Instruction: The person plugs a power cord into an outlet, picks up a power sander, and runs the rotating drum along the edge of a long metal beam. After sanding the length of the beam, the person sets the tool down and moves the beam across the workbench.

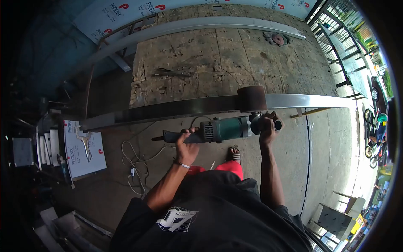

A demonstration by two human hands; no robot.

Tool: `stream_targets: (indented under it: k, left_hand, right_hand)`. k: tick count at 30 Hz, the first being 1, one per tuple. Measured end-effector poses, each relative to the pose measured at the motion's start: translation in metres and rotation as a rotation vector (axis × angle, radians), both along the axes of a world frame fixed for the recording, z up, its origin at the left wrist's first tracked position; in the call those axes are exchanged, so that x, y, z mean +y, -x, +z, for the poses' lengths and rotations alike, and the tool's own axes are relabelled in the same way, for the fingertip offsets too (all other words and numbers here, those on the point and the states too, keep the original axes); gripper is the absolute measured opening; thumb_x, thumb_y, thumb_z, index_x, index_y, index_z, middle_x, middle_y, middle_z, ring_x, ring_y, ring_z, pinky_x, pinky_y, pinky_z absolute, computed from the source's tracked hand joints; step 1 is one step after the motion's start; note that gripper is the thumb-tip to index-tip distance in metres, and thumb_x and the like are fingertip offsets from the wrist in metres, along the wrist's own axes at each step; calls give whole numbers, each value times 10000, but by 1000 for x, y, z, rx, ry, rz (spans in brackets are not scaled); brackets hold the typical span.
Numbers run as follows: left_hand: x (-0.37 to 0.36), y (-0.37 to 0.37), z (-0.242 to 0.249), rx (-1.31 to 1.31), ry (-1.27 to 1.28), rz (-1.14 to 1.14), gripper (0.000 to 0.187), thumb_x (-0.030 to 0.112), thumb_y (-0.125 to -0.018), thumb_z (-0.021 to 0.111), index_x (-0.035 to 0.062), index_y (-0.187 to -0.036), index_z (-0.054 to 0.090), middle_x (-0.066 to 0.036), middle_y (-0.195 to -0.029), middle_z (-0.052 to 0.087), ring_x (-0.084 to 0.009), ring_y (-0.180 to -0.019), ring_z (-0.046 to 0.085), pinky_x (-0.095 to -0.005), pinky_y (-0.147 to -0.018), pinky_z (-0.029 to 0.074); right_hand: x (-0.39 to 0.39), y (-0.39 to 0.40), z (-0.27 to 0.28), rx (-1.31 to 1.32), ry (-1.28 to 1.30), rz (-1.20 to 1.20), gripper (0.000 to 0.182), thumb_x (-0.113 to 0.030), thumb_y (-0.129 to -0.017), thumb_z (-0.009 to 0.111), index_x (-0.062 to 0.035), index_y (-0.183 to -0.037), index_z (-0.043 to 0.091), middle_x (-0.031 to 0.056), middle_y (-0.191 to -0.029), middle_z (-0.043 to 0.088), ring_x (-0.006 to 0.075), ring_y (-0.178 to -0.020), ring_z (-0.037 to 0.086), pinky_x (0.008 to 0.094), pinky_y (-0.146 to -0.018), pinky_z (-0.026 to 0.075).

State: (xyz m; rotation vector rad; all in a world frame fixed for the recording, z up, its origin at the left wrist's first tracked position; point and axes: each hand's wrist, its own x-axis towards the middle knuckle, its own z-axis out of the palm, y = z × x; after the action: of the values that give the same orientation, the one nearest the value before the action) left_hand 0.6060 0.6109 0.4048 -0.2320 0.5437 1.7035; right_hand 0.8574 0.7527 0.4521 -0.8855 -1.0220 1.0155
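Both my hands hold a green and black drum polisher (230, 129) level in front of my body. Around its dark rear handle, on the left, the fingers of my left hand (187, 147) are wrapped. My right hand (268, 132) grips the front handle, close to the gear head. The polisher's brown abrasive drum (252, 98) is at the long shiny metal bar (189, 106) along the near table edge, covering part of it. Whether the drum is spinning cannot be told.
A worn wooden table (201, 54) bears a second metal bar (201, 23), dark pliers-like tools (174, 72) and a reddish disc (278, 39). A cable (140, 159) loops on the floor. Locking pliers (85, 145) lie on a white panel (74, 166) at left.
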Motion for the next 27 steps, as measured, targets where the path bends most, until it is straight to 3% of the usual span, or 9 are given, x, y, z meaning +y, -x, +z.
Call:
stream_targets:
  k: [6,13,18,20,23,27]
  left_hand:
    - [-82,161,20,123,35,95,134,69,-744,569,119,-858,522,-55,-922,518,-242,-1029,519,-477,-1003,399]
    - [-129,260,44,171,57,155,122,73,-715,577,110,-812,514,-47,-895,521,-237,-987,530,-445,-988,420]
    - [-116,237,37,119,25,107,124,79,-741,570,105,-841,503,-56,-899,536,-236,-981,526,-369,-959,401]
    - [-101,209,23,133,-41,74,132,95,-752,579,100,-857,499,-50,-910,543,-222,-977,533,-360,-946,397]
    - [-74,160,-10,57,-78,51,119,105,-771,598,100,-869,531,-46,-922,547,-213,-1007,535,-374,-973,394]
    - [-40,99,-5,36,-51,21,120,107,-753,613,97,-851,545,-44,-921,575,-204,-979,550,-344,-935,412]
  right_hand:
    - [-76,165,5,41,-10,100,203,-118,-769,546,-30,-637,419,-2,-595,448,66,-543,379,239,-501,330]
    - [-119,262,-2,-63,56,156,246,-142,-790,587,-7,-665,424,19,-629,457,90,-613,415,261,-572,374]
    - [-106,238,-13,61,-46,183,144,-61,-872,495,-30,-740,446,24,-600,479,65,-497,420,212,-455,321]
    - [-95,211,-6,2,-15,90,194,-92,-840,479,-30,-664,428,10,-601,450,65,-552,403,230,-515,334]
    - [-69,155,-14,-43,-111,96,235,-95,-864,434,-45,-634,415,14,-569,418,84,-523,380,247,-489,304]
    - [-40,81,-23,11,-111,162,333,-88,-896,390,-61,-564,379,23,-540,380,129,-490,353,258,-467,276]
